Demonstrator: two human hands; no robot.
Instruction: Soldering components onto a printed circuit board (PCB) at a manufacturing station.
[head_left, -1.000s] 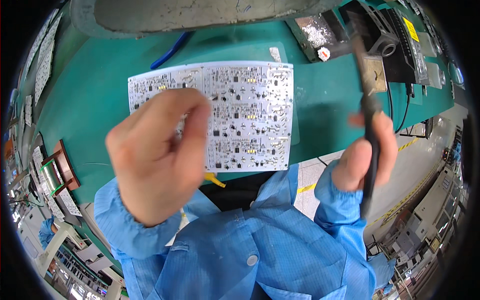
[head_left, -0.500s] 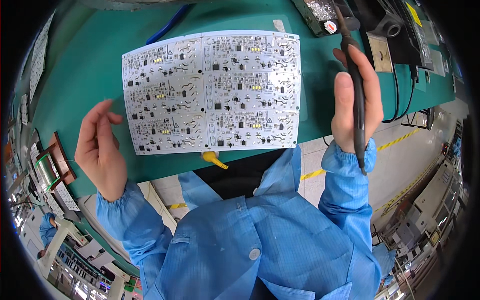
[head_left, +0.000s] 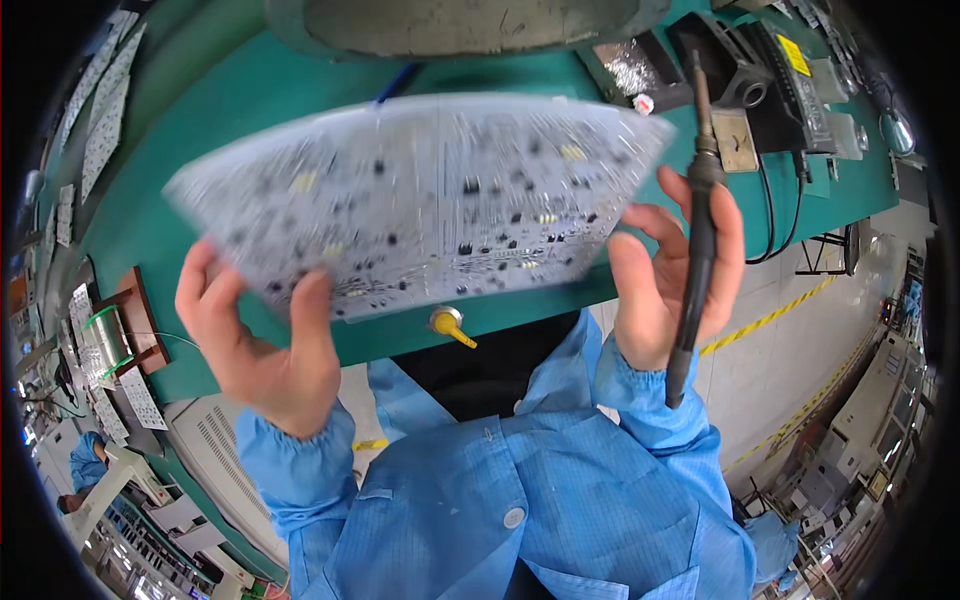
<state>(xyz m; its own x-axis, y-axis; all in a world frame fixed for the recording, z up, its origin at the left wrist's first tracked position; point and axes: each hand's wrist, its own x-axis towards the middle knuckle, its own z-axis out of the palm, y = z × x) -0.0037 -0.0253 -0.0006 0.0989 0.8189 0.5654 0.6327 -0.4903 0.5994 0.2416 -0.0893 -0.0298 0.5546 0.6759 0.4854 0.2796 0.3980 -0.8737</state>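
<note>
A white circuit board panel (head_left: 440, 200), blurred by motion, is lifted and tilted above the green bench mat. It carries rows of small black and yellow parts. At its lower left edge my left hand (head_left: 265, 345) grips it, the thumb over the front face. My right hand (head_left: 650, 300) has a dark soldering iron (head_left: 702, 230) lodged among its fingers, tip pointing away from me. The thumb and a finger of that hand meet the panel's right edge; how firmly they grip it is hidden.
A grey lamp-like housing (head_left: 470, 25) overhangs the far edge. At the far right are an iron stand (head_left: 735, 60), a sponge tray (head_left: 735, 140) and a metal-shavings box (head_left: 635, 68). A solder spool (head_left: 108, 340) stands left. A yellow plug (head_left: 452, 325) sits at the front edge.
The panel has gone from lying flat to raised and tilted. My left hand has moved right and taken hold of it. My right hand, still with the soldering iron, has come left to its edge.
</note>
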